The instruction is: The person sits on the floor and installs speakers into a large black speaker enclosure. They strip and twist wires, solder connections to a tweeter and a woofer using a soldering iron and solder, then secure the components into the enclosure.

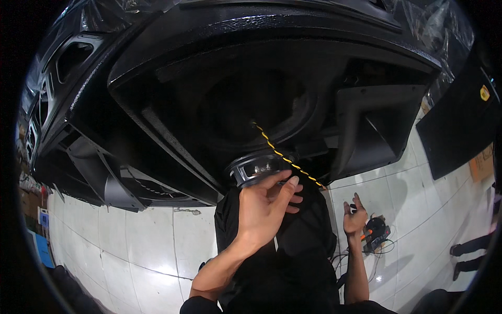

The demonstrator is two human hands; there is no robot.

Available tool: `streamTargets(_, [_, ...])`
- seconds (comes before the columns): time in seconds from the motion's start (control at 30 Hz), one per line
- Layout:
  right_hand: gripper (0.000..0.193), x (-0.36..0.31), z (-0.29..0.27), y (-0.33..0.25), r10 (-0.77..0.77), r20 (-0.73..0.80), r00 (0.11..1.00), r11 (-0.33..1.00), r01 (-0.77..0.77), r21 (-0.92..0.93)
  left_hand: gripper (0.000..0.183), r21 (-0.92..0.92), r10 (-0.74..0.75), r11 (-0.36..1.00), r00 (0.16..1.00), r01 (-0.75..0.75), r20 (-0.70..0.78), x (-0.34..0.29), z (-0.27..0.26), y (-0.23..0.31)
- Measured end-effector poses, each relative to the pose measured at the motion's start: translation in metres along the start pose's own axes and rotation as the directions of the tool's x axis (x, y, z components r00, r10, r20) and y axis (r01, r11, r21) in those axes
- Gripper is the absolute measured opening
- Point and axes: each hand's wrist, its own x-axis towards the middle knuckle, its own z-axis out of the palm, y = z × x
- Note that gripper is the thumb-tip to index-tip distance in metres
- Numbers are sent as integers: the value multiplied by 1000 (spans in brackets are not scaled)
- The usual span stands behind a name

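2 hands working here: the left hand (266, 206) is at the rim of 1 round speaker driver (260, 166) by the lap, its fingers loosely curled, released. The right hand (356, 222) hovers near 1 black-and-orange tool (375, 230); can't tell its grip! 1 yellow-black twisted cable (287, 158) hangs from 1 black speaker cabinet (162, 78) above white floor tiles (151, 235).

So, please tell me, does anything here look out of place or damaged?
Nothing looks plainly spilled or broken. The oddest thing is the yellow-and-black twisted wire: it trails out of the round opening in the black cabinet, passing near the left hand, and its lower end seems unattached.
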Motion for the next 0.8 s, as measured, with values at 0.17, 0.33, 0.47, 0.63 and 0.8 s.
streamTargets(0.17, [22,-15,-39,-117,-121,24,992,939,106,326,42,-90,-28,995,999,30,19,5,16,-7])
streamTargets(0.33, [24,-7,-60,-174,-135,172,976,805,6,593,29,-297,70,953,997,-62,14,12,25,-11])
streamTargets(0.47, [29,8,-58,-193,-185,512,839,581,-327,745,20,-306,57,951,998,-47,23,4,9,-7])
streamTargets(0.63, [28,6,-47,-202,-325,738,592,399,-621,674,22,-289,62,957,993,-32,96,0,-7,-3])
streamTargets(0.8, [20,1,-39,-213,-411,751,517,223,-742,632,25,-288,49,958,989,-7,138,-2,-18,0])
